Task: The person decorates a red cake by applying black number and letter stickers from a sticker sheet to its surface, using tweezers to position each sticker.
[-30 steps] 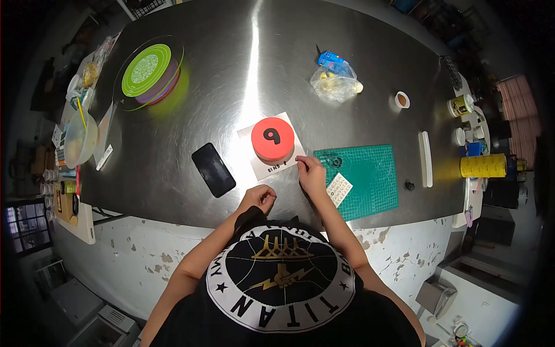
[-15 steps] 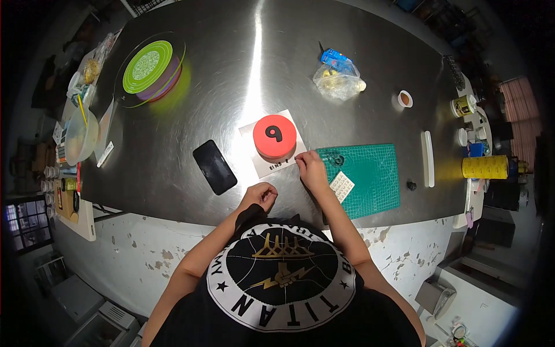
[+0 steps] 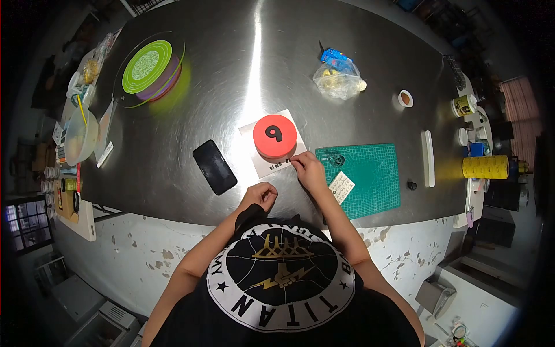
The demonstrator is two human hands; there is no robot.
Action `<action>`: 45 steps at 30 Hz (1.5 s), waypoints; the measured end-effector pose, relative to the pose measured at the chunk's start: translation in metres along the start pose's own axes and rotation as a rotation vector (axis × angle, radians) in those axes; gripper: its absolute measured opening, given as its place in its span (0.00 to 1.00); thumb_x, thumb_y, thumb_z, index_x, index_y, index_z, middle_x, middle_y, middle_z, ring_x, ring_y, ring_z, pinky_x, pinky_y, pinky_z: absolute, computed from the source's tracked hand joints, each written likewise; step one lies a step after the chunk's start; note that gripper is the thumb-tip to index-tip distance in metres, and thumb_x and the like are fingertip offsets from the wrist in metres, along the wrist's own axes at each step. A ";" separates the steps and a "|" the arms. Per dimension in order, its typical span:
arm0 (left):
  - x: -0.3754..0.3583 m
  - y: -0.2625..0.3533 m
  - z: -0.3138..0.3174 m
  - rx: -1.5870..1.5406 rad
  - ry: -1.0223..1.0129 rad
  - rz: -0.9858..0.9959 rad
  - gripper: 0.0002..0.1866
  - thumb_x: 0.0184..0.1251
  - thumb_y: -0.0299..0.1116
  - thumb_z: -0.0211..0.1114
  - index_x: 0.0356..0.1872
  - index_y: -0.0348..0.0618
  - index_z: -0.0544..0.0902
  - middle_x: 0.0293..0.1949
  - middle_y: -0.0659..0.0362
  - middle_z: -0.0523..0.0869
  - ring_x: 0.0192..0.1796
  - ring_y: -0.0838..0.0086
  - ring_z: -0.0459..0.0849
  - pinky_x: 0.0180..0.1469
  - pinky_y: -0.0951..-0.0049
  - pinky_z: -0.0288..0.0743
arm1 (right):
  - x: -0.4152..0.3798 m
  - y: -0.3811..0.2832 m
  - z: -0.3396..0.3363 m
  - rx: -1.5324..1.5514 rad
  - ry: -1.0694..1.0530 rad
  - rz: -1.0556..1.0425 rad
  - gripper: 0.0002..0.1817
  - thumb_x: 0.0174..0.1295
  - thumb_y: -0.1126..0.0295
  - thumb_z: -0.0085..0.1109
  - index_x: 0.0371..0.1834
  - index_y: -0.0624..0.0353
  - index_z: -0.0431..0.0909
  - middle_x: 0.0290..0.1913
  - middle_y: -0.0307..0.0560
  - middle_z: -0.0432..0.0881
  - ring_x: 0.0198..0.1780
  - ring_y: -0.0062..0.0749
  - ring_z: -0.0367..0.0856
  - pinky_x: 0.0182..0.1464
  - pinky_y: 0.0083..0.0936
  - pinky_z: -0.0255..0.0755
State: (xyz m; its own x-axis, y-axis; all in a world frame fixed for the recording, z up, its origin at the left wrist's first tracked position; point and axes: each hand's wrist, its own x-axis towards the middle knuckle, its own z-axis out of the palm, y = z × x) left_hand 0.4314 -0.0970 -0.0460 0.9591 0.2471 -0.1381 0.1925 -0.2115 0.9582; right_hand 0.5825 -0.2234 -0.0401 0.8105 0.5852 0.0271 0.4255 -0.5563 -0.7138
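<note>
A round red cake point(image 3: 266, 143) with a black figure 9 point(image 3: 273, 133) on top sits on a square silver cake board point(image 3: 263, 168). Small black letters point(image 3: 276, 166) run along the board's near edge. My right hand point(image 3: 311, 172) is at the end of that row, thumb and forefinger pinched on a small black letter point(image 3: 292, 160) low against the board. My left hand point(image 3: 263, 195) rests curled closed on the table just in front of the board, apart from it, with nothing visible in it. A white letter mould point(image 3: 342, 187) lies beside my right forearm.
A green cutting mat point(image 3: 370, 182) lies at the right, a black phone point(image 3: 214, 166) to the left. Farther off are a green turntable point(image 3: 147, 67), a clear plastic bag point(image 3: 338, 85), a small cup point(image 3: 405, 99) and a white rolling pin point(image 3: 428, 159).
My right hand has moved slightly left with the small black letter, closer to the letters on the board. The letter mould has shifted slightly. My left hand has stayed in place.
</note>
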 end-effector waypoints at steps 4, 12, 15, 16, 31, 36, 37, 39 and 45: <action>0.000 0.001 0.000 0.018 0.001 -0.005 0.02 0.53 0.24 0.60 0.28 0.38 0.79 0.20 0.61 0.76 0.20 0.83 0.70 0.24 0.82 0.64 | 0.000 0.002 0.001 0.014 0.025 -0.003 0.05 0.51 0.70 0.60 0.30 0.56 0.81 0.32 0.43 0.79 0.32 0.40 0.79 0.35 0.31 0.72; 0.000 -0.001 0.000 0.032 0.003 0.006 0.02 0.53 0.24 0.60 0.28 0.38 0.79 0.19 0.61 0.76 0.20 0.83 0.70 0.24 0.82 0.64 | -0.001 0.007 0.003 0.054 0.048 0.013 0.05 0.50 0.69 0.61 0.30 0.55 0.82 0.31 0.43 0.79 0.31 0.39 0.79 0.34 0.30 0.72; 0.000 -0.002 0.001 0.035 0.004 0.005 0.02 0.53 0.24 0.60 0.28 0.38 0.79 0.19 0.61 0.76 0.20 0.83 0.70 0.24 0.83 0.64 | -0.001 0.006 0.005 0.052 0.074 -0.005 0.05 0.50 0.69 0.61 0.30 0.55 0.82 0.31 0.43 0.79 0.31 0.38 0.79 0.33 0.29 0.72; 0.000 -0.002 0.001 0.032 0.005 0.000 0.02 0.53 0.24 0.60 0.28 0.38 0.79 0.19 0.61 0.76 0.20 0.83 0.70 0.24 0.83 0.64 | -0.002 0.005 0.004 0.043 0.081 0.004 0.06 0.50 0.69 0.61 0.30 0.55 0.83 0.31 0.42 0.79 0.31 0.38 0.79 0.33 0.29 0.72; 0.000 -0.003 0.003 0.016 0.023 -0.010 0.02 0.53 0.24 0.60 0.27 0.37 0.79 0.20 0.63 0.76 0.20 0.85 0.69 0.23 0.84 0.63 | -0.004 0.009 0.000 0.162 0.076 0.027 0.08 0.48 0.73 0.63 0.33 0.60 0.82 0.31 0.48 0.80 0.29 0.38 0.79 0.32 0.28 0.72; 0.001 -0.008 0.009 -0.030 0.037 -0.041 0.02 0.52 0.24 0.62 0.27 0.37 0.80 0.20 0.65 0.77 0.21 0.86 0.69 0.23 0.84 0.62 | -0.023 0.011 -0.040 0.158 0.208 -0.004 0.08 0.48 0.77 0.61 0.34 0.62 0.81 0.32 0.51 0.80 0.29 0.37 0.79 0.31 0.26 0.73; 0.004 -0.005 0.010 -0.056 0.024 -0.070 0.03 0.51 0.24 0.63 0.28 0.37 0.80 0.20 0.65 0.77 0.21 0.86 0.69 0.23 0.85 0.62 | -0.029 0.012 -0.055 0.161 0.229 0.042 0.08 0.49 0.77 0.60 0.34 0.62 0.81 0.31 0.51 0.80 0.29 0.36 0.80 0.30 0.25 0.73; 0.012 0.000 0.020 -0.088 -0.005 -0.104 0.04 0.50 0.25 0.64 0.29 0.37 0.81 0.21 0.65 0.79 0.22 0.86 0.71 0.26 0.84 0.65 | -0.043 0.026 -0.078 0.164 0.253 0.090 0.08 0.49 0.77 0.60 0.34 0.62 0.81 0.31 0.51 0.80 0.29 0.34 0.80 0.30 0.23 0.73; 0.039 0.023 0.065 -0.061 -0.400 -0.136 0.12 0.53 0.29 0.66 0.38 0.33 0.81 0.28 0.61 0.83 0.30 0.83 0.78 0.35 0.83 0.72 | -0.091 0.069 -0.107 0.171 0.163 0.237 0.08 0.50 0.76 0.61 0.34 0.63 0.80 0.31 0.49 0.81 0.30 0.28 0.80 0.32 0.18 0.73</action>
State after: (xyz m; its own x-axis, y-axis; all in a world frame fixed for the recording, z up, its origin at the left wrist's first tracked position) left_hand 0.4869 -0.1536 -0.0460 0.9331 -0.1204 -0.3388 0.3215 -0.1428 0.9361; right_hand 0.5816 -0.3780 -0.0174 0.9383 0.3419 -0.0521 0.1549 -0.5501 -0.8206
